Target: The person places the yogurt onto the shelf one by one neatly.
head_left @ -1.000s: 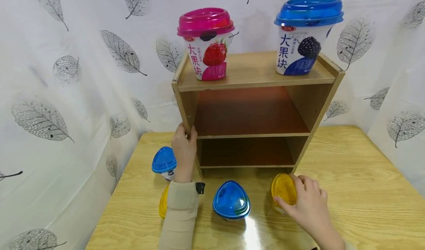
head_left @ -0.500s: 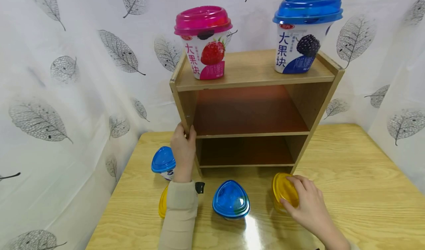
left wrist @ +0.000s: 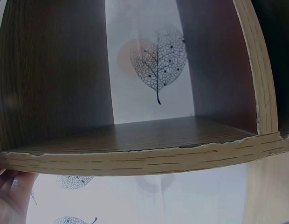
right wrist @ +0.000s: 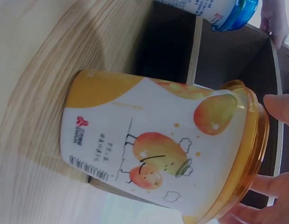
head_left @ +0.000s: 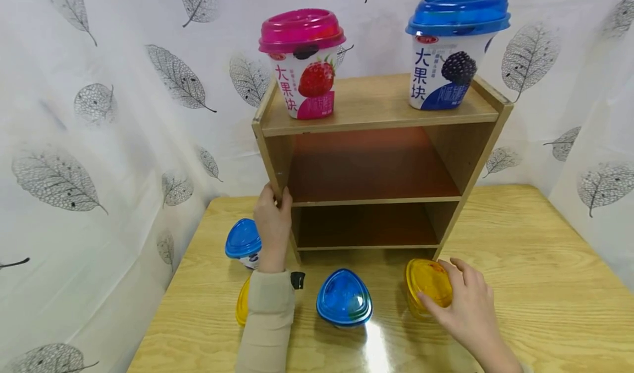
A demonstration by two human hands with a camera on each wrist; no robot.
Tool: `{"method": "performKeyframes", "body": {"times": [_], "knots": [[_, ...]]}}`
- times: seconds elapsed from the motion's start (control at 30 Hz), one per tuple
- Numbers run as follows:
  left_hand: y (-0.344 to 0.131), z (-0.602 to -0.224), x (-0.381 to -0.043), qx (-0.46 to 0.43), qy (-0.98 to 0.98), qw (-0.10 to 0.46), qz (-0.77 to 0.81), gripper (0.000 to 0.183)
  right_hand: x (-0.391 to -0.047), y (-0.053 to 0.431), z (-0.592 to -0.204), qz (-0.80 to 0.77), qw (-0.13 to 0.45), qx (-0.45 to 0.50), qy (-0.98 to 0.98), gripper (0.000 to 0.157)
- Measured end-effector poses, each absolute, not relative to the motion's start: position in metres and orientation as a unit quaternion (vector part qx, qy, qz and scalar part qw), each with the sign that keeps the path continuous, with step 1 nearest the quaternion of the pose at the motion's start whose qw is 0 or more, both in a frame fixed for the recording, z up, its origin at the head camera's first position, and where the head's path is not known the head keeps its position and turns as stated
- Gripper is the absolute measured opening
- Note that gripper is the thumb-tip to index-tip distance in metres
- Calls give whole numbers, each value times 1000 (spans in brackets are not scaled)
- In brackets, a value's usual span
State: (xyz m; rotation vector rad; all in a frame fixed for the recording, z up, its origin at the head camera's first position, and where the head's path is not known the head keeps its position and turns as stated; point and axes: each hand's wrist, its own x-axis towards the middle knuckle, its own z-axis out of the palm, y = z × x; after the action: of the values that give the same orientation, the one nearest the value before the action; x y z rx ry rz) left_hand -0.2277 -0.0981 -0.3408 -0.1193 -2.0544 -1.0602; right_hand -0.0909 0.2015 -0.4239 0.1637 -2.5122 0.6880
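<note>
My left hand (head_left: 273, 224) grips the front edge of the left side panel of a small wooden shelf (head_left: 378, 124). In the left wrist view, part of that hand (left wrist: 14, 196) shows at the panel's edge. At the shelf's front right foot stands a yogurt cup with a yellow lid (head_left: 430, 283). My right hand (head_left: 465, 307) holds it by the lid, thumb in front and fingers on the far right side. The right wrist view shows the white yogurt cup (right wrist: 158, 144) with mango pictures, standing on the table, with thumb and fingers around its lid.
A pink-lidded cup (head_left: 303, 65) and a blue-lidded cup (head_left: 453, 54) stand on the shelf's top. A blue-lidded cup (head_left: 344, 299) stands front centre. Another blue-lidded cup (head_left: 244, 240) and a yellow-lidded cup (head_left: 242, 302) are partly behind my left arm.
The yellow-lidded cup has turned in place, its lid sitting at another angle. My right hand has shifted slightly right. The left hand keeps its grip on the shelf.
</note>
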Motion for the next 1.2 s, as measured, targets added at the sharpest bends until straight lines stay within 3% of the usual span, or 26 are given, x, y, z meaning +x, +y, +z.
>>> {"method": "performKeyframes", "body": {"times": [0.27,0.9,1.2], "knots": [[-99,-342,-228,-44,-814,395,-423,20,-88,203,-425,223,235,27,-945,70],[-99,-343,-231,-56,-809,411,-416,19,-92,212,-424,381,176,95,-903,61],[-99,-342,-230,-48,-813,400,-420,21,-89,213,-431,427,207,-14,-880,46]]}}
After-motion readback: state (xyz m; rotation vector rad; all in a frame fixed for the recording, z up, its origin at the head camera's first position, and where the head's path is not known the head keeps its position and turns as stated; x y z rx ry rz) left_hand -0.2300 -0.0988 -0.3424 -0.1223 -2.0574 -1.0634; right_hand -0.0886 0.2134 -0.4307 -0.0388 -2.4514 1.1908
